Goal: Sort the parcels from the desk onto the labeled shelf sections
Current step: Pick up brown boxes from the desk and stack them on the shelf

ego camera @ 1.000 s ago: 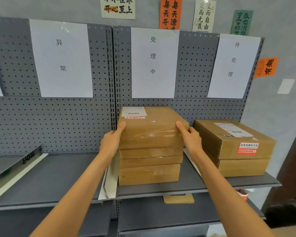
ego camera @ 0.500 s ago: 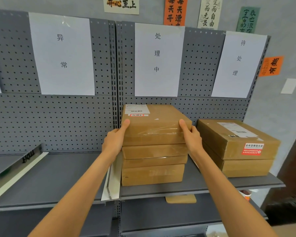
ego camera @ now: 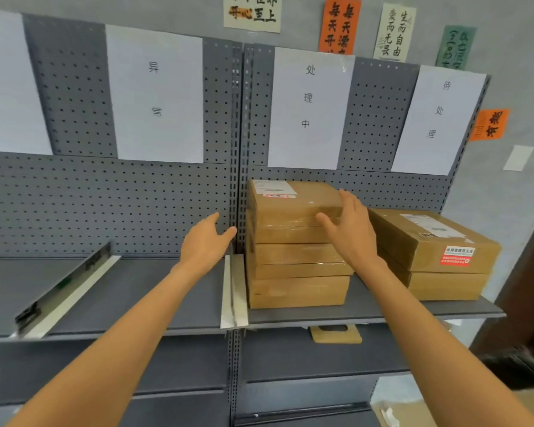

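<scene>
A stack of brown cardboard parcels (ego camera: 296, 241) sits on the grey metal shelf (ego camera: 367, 312) under the white paper label (ego camera: 309, 109), beside two more brown parcels (ego camera: 435, 254). The left hand (ego camera: 204, 241) and right hand (ego camera: 349, 229) hover spread, seemingly clear. Grey pegboard (ego camera: 105, 204) backs it; calligraphy posters (ego camera: 339, 24) dot the wall.

two bare arms, nothing worn

the left hand (ego camera: 204, 243) and right hand (ego camera: 353, 232) are bare, with no gloves, rings or anything else on the fingers. both forearms are uncovered from the wrists down to the bottom edge of the view, with no sleeve, cuff, watch or band showing. the nails look short and plain; finer detail is blurred.
</scene>
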Available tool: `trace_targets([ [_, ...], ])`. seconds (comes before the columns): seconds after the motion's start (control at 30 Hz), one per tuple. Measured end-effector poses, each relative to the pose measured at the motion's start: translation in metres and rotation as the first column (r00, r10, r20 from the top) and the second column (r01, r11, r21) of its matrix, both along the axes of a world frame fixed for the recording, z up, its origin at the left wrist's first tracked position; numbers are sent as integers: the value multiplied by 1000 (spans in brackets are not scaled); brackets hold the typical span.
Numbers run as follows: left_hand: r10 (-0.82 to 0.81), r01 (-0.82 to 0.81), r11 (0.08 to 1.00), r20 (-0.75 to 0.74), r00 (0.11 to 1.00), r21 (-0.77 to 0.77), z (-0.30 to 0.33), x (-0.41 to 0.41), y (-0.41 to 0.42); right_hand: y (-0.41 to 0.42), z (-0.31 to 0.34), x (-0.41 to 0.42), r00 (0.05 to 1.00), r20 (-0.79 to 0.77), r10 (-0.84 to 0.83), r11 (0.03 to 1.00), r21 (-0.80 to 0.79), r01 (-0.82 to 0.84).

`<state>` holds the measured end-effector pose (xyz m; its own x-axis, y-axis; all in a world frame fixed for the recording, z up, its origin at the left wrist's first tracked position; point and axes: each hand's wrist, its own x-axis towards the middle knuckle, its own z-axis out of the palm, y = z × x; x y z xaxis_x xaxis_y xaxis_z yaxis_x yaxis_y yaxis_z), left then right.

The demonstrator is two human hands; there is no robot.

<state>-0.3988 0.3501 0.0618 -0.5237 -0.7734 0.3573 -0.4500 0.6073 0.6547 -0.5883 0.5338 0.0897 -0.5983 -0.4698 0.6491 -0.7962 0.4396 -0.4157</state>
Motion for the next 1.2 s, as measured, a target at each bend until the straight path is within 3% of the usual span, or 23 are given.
trace_targets([
  [0.2, 111, -18, 925, 224, 968, -379, 1, 96, -9, -41, -4, 97, 953, -283, 109, 971, 237, -40],
  [0.43, 333, -65, 807, 360, 871, -588, -12, 252, -43, -100, -36, 216, 862, -415, 291, 882, 465, -74],
  [0.7, 527, -258, 807, 451, 721, -531, -45, 461, -63, -178, -59, 392, 752, -423, 506, 816, 517, -259],
  [0.97, 751, -599, 661, 411, 518, -452, -72, 651, -38, -235, -71, 581, 525, -364, 769, 635, 528, -564],
  [1.2, 838, -772, 505, 434, 330, -386, -98, 760, -5, -266, -95, 700, 320, -324, 890, 452, 549, -703],
])
